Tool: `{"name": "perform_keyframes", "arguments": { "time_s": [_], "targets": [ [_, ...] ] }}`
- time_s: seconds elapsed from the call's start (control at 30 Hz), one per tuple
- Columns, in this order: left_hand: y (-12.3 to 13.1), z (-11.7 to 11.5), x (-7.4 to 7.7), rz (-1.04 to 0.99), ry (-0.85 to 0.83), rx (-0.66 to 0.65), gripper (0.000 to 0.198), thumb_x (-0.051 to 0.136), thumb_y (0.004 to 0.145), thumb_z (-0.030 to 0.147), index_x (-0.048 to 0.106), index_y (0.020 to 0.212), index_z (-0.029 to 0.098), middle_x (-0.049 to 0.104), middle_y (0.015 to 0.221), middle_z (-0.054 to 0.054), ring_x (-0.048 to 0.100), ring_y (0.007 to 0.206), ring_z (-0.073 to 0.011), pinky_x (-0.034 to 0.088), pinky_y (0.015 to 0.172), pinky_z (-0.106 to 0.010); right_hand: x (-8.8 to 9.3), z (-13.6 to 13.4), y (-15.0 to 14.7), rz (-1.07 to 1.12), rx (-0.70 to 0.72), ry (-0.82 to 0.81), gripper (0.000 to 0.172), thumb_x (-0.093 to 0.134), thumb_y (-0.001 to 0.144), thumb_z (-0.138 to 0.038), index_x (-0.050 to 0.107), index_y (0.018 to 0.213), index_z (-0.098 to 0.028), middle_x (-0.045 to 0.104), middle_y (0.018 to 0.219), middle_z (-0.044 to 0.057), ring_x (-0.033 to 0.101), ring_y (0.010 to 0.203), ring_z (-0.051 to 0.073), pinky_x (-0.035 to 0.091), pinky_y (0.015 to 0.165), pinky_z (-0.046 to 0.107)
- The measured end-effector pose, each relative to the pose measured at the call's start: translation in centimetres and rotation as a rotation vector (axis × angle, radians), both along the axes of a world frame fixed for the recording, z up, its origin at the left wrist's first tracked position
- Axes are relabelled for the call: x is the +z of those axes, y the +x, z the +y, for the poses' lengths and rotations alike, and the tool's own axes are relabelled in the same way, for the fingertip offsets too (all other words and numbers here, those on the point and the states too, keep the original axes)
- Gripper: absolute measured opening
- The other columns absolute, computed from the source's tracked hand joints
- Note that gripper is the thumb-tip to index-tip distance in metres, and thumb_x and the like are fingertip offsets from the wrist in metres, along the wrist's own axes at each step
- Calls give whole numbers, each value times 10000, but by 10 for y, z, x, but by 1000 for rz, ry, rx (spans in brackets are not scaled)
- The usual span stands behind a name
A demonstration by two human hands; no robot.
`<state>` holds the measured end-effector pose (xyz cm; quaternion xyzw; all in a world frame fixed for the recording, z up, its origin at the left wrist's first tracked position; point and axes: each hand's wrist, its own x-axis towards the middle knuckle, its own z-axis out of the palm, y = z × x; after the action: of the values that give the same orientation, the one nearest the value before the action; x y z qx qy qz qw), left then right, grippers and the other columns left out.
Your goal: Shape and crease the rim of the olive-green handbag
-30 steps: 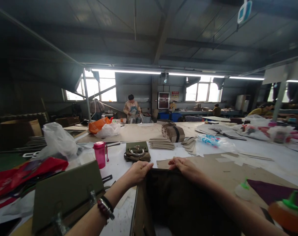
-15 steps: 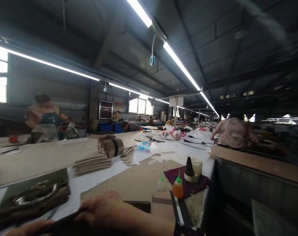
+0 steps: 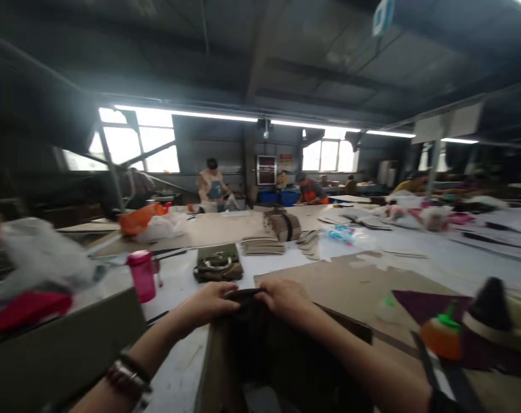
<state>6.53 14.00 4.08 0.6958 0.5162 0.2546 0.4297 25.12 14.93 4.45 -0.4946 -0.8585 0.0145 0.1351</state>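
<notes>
My left hand (image 3: 206, 305) and my right hand (image 3: 285, 297) are side by side, both closed on the top edge of a dark brown piece of material (image 3: 260, 338) that hangs down in front of me. The fingers curl over its rim. The piece sits over a sheet of brown cardboard (image 3: 329, 281) on the white table (image 3: 178, 281). A bracelet shows on my left wrist. Motion blurs the picture.
An olive bag with a metal handle (image 3: 218, 263) lies just beyond my hands. A pink cup (image 3: 141, 275) stands to the left, an olive panel (image 3: 58, 350) nearer left. Glue bottles (image 3: 441, 332) and a dark cone (image 3: 490, 310) stand at right. Stacked cardboard pieces (image 3: 281, 226) and other workers are farther off.
The view swung right half a second ago and has come back left. My hands have moved closer together on the dark piece's top edge.
</notes>
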Motion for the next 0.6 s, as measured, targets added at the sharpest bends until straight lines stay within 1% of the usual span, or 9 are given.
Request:
{"name": "perform_keyframes", "arguments": {
  "time_s": [0.03,0.1,0.17,0.23,0.3,0.43,0.5,0.6],
  "targets": [
    [-6,-6,2,-61,-46,10,333,598,550,323,590,806,110,547,630,10,465,605,-118,325,537,-215,-1,4,-1,8,8,-2,226,430,794,-332,602,833,-193,632,797,93,573,767,253,391,605,308],
    [-11,-12,3,-79,-80,67,264,565,546,285,595,723,92,496,553,18,408,523,-91,265,480,-208,-2,8,-1,18,36,-12,214,431,794,-330,595,802,-193,628,777,89,571,757,254,383,601,309],
    [-9,-14,2,-80,-93,104,203,532,548,248,585,658,85,438,497,31,347,467,-70,205,448,-207,0,7,-1,18,47,-12,204,433,795,-326,588,789,-194,624,765,83,569,748,250,377,600,305],
    [-7,-14,0,-89,-97,112,165,510,549,216,573,628,86,397,470,41,308,442,-61,172,439,-211,2,4,-2,18,56,-3,195,442,794,-324,584,807,-192,621,771,83,565,754,246,373,613,303],
    [-7,-14,-3,-101,-96,105,144,496,553,200,567,614,90,371,459,48,283,435,-58,161,440,-215,3,2,-6,24,85,9,197,459,789,-337,580,858,-197,619,806,79,558,786,239,370,642,297],
    [-9,-15,-5,-130,-90,86,109,499,564,192,549,571,94,339,459,56,258,450,-55,154,453,-218,1,3,-21,44,169,21,256,454,796,-374,547,988,-234,611,898,54,541,856,213,361,685,273],
    [-11,-16,-5,-154,-96,79,111,509,573,196,552,584,94,347,472,55,268,466,-58,167,462,-215,0,4,-29,43,196,18,246,436,805,-371,549,995,-263,613,898,34,542,855,205,357,678,268],
    [-13,-19,-4,-209,-123,64,149,530,592,213,581,662,91,389,508,46,307,493,-64,209,484,-208,-1,5,-35,27,207,11,230,411,812,-372,573,950,-284,622,839,21,555,810,207,354,642,271]
  ]
}}
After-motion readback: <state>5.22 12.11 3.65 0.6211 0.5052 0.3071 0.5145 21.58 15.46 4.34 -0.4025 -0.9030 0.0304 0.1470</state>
